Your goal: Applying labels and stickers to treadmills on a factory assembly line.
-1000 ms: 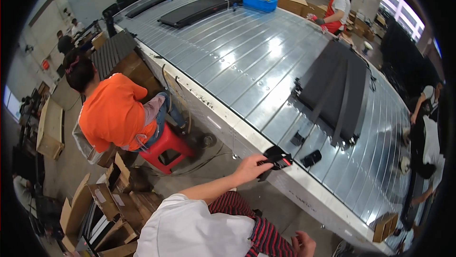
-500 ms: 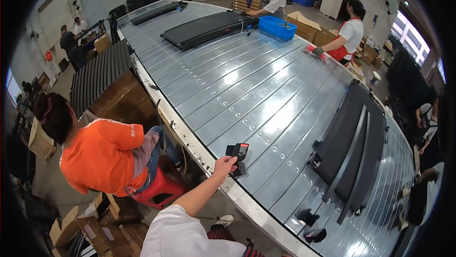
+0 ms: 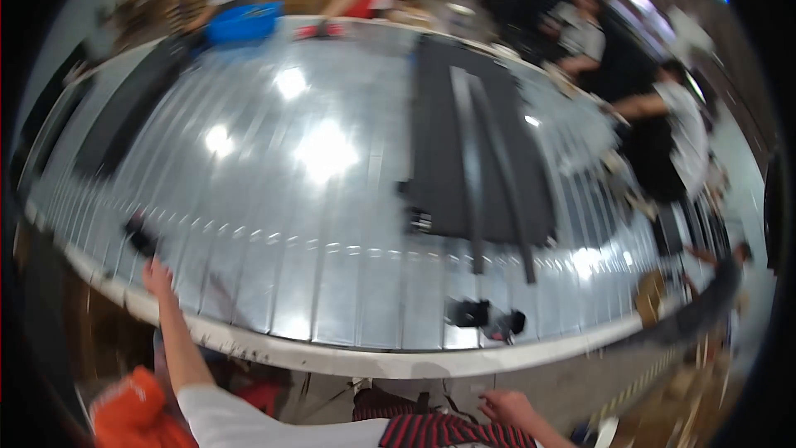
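My left hand (image 3: 157, 278) reaches over the near left edge of the metal-topped table (image 3: 249, 282). Just beyond its fingertips is a small stack of black pieces (image 3: 141, 239); blur hides whether the fingers still grip it. My right hand (image 3: 510, 408) is low in front of me, off the table's near edge, fingers loosely apart with nothing visible in them. Two small black parts (image 3: 468, 313) lie near the edge ahead of it. Beyond them rests a large dark panel (image 3: 439, 141) with two long grey strips (image 3: 471, 174) lying across it.
Another dark panel (image 3: 133, 108) lies at the table's left. A blue bin (image 3: 245, 24) stands at the far edge, beside a person with red gloves (image 3: 322, 30). More people work along the right side. A person in orange (image 3: 137, 406) is close at my lower left.
My view has swung right, so the table and left hand now appear further left. My right hand has come into view. The black pieces remain at my left fingertips.
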Demonstrator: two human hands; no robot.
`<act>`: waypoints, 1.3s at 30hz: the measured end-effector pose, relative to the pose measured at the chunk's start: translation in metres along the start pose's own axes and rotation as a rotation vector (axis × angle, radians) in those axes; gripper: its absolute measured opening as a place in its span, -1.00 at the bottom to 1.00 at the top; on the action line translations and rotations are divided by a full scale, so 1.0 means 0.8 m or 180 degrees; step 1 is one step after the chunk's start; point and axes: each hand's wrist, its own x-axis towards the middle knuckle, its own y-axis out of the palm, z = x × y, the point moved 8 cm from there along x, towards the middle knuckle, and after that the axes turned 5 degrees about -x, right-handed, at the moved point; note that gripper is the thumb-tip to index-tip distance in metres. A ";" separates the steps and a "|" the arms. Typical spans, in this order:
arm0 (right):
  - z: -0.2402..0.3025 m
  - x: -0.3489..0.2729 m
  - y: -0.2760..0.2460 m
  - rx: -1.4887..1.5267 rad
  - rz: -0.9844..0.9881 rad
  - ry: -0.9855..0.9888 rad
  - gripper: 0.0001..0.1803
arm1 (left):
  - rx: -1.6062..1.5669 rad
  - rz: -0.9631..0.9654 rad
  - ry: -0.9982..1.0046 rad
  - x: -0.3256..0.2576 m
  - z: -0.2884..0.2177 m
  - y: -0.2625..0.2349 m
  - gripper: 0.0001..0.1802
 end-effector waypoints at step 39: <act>-0.704 -0.805 0.495 0.2845 -0.1445 0.5454 -0.67 | 0.4255 0.8748 0.3311 -1.708 0.516 0.269 -0.66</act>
